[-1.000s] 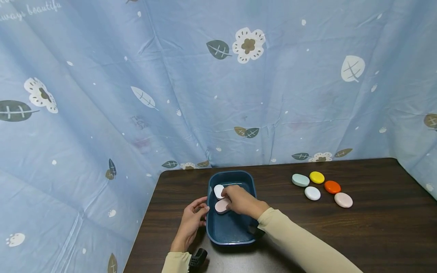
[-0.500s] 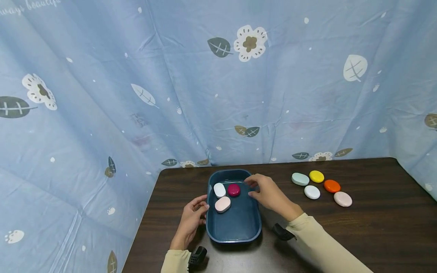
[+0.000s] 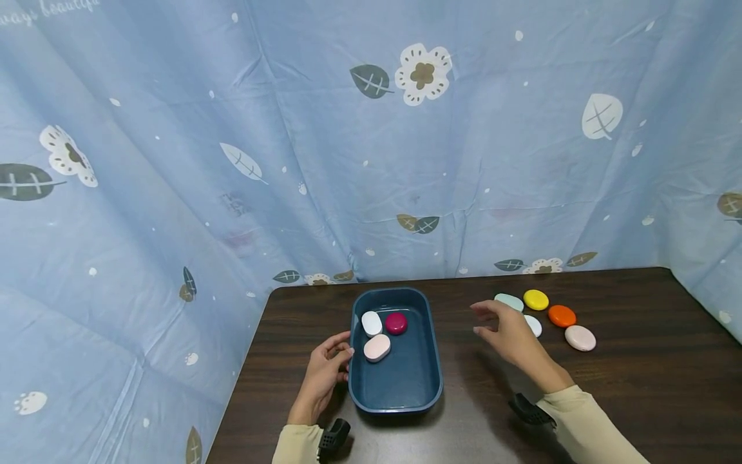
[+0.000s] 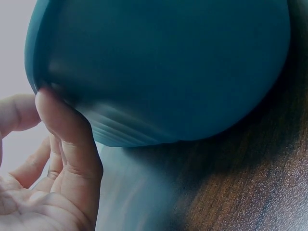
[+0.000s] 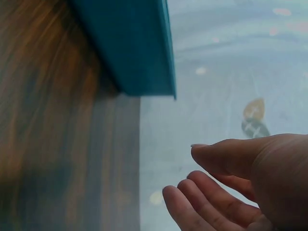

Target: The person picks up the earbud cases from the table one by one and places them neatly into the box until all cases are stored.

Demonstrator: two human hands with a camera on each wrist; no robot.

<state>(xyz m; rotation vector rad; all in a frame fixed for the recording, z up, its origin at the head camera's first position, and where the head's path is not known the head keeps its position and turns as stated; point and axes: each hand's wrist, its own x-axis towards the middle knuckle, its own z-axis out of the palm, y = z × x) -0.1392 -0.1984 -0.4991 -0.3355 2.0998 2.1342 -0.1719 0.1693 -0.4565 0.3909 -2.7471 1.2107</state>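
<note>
We see the blue tray (image 3: 400, 383) on the desk (image 3: 301, 322), with 3 smooth, rounded pieces inside it. The white piece (image 3: 371, 324) lies in the tray's far half, by its left wall; the crimson piece (image 3: 396, 323) lies in that half too, closer to the tray's middle; the pale pink piece (image 3: 377, 348) lies nearer the tray's centre line, also toward the left wall.

At the tray's left side, our left hand (image 3: 324, 374) touches the rim with thumb and fingertips, lightly bent; whether it pinches the rim we cannot tell. Right of the tray and apart from it, our right hand (image 3: 513, 338) hangs over the desk, loosely curved, with a wide gap between thumb and fingers.

Farther right of the tray, we see 5 more pieces grouped together: pale green (image 3: 510, 301) and a further white (image 3: 534, 326), both partly covered by the right hand, then yellow (image 3: 536, 299), orange (image 3: 562, 316) and, farthest from the tray, a further pale pink (image 3: 580, 338).

Behind the tray, we see a blue curtain (image 3: 324, 142) printed with leaves and flowers.
</note>
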